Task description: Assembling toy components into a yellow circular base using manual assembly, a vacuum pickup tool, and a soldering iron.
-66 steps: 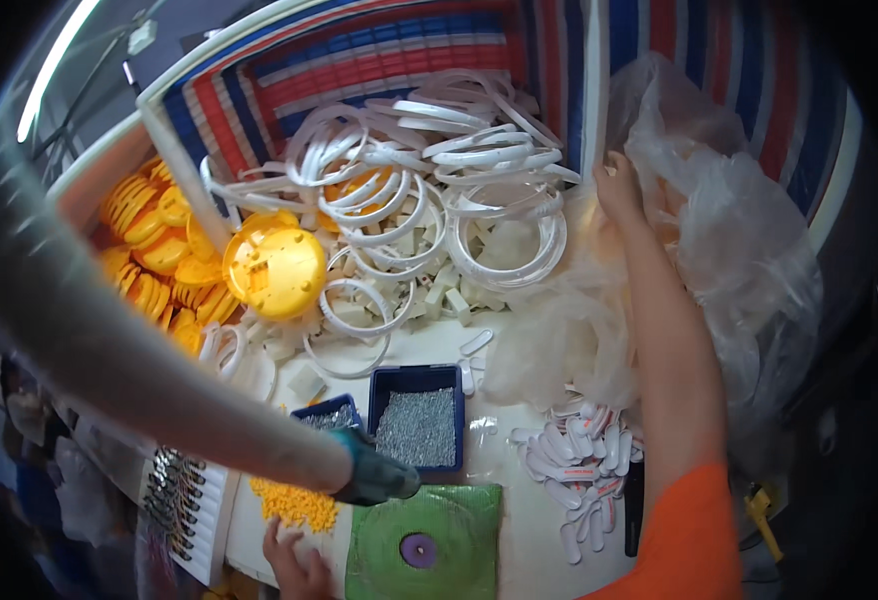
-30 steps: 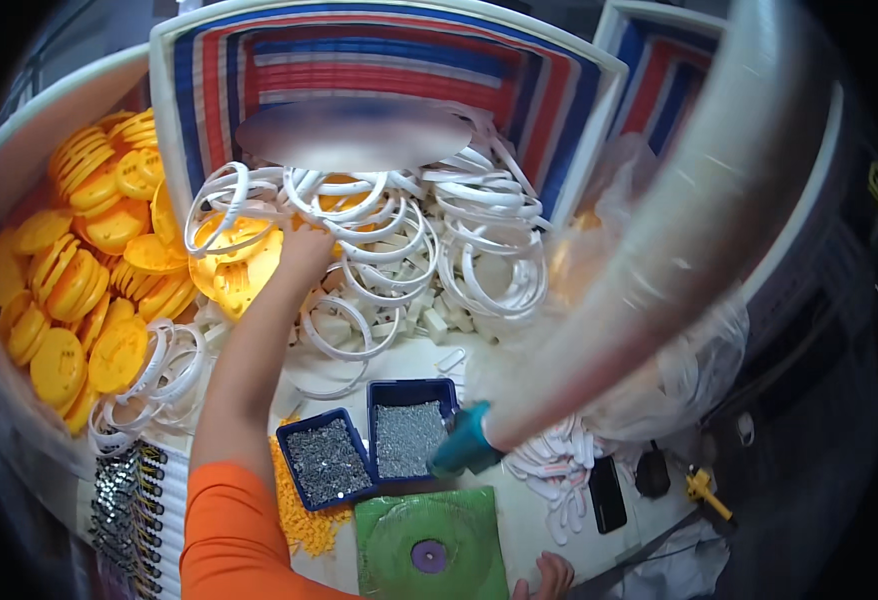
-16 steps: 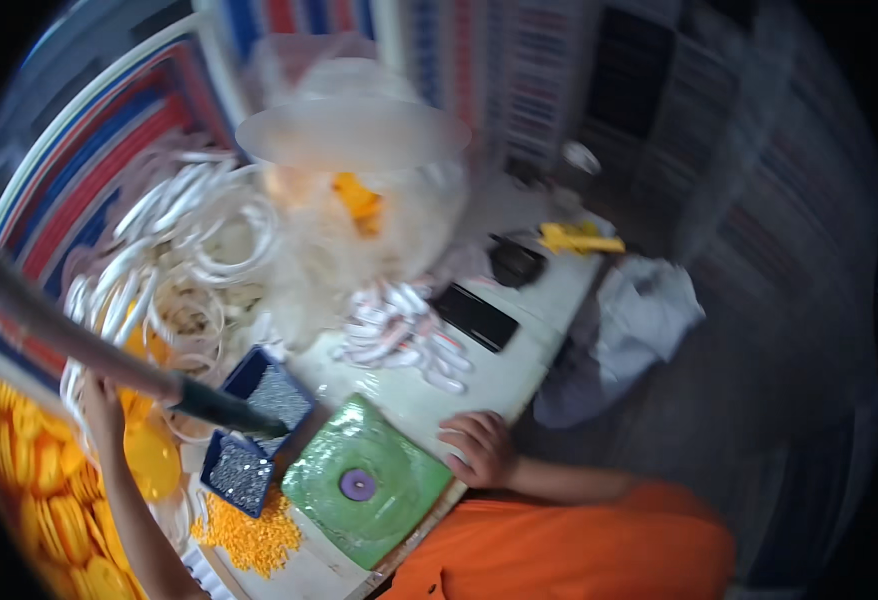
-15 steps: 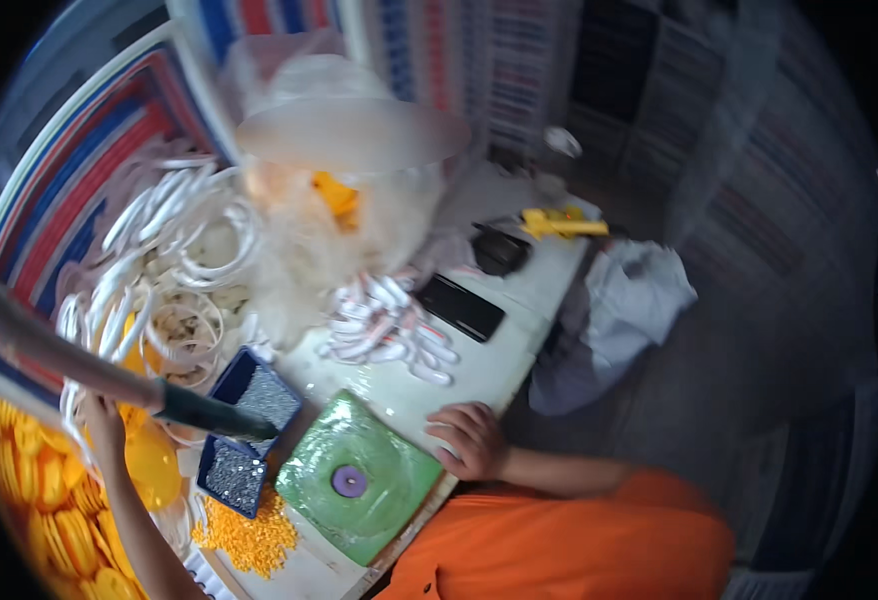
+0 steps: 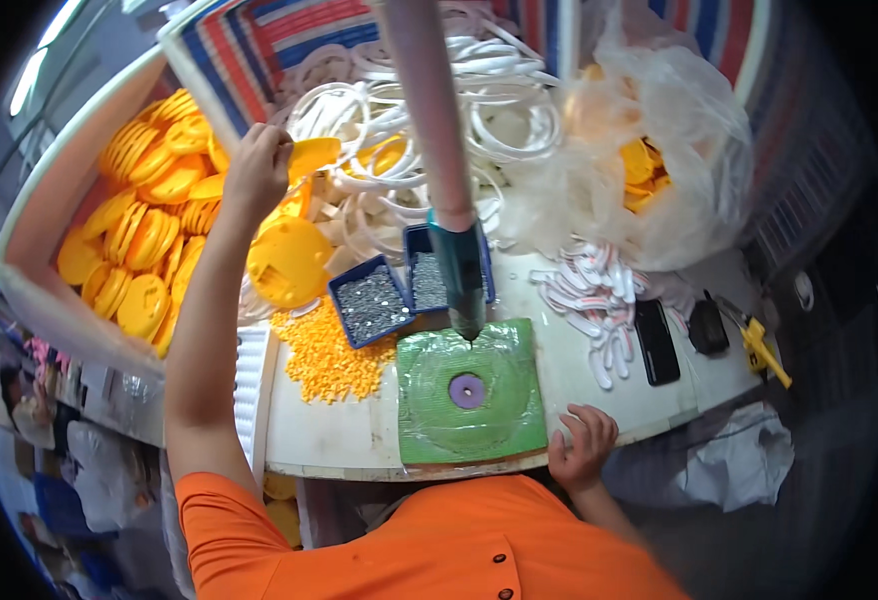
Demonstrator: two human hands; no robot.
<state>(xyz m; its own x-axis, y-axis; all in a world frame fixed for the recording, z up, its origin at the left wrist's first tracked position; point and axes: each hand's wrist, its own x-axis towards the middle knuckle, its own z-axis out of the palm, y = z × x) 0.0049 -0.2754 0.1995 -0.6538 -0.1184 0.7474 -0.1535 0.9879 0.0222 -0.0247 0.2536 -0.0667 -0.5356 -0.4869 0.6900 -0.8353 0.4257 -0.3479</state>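
My left hand (image 5: 259,170) is raised over the far left of the table, its fingers closed on a yellow plastic disc (image 5: 312,156) seen nearly edge-on. Part of the disc is hidden behind the hand. My right hand (image 5: 584,445) is at the table's front edge, holding nothing, fingers loosely bent and apart. Between my arms lies a green pad (image 5: 424,425) under clear film, with a purple ring (image 5: 467,391) at its centre. A teal-tipped screwdriver (image 5: 459,265) on a pole hangs over the pad's far edge.
Two blue trays (image 5: 370,300) of small metal screws stand beside loose yellow bits (image 5: 334,360). Yellow discs fill a box (image 5: 34,235) at left. White rings (image 5: 504,75) lie behind. Rightward are a plastic bag (image 5: 694,110), white curved strips (image 5: 591,300), a phone (image 5: 656,342) and a yellow tool (image 5: 759,350).
The view has swung left, so the table now sits squarer. My left hand now shows a yellow disc in its grip. My right hand remains by the table's front edge.
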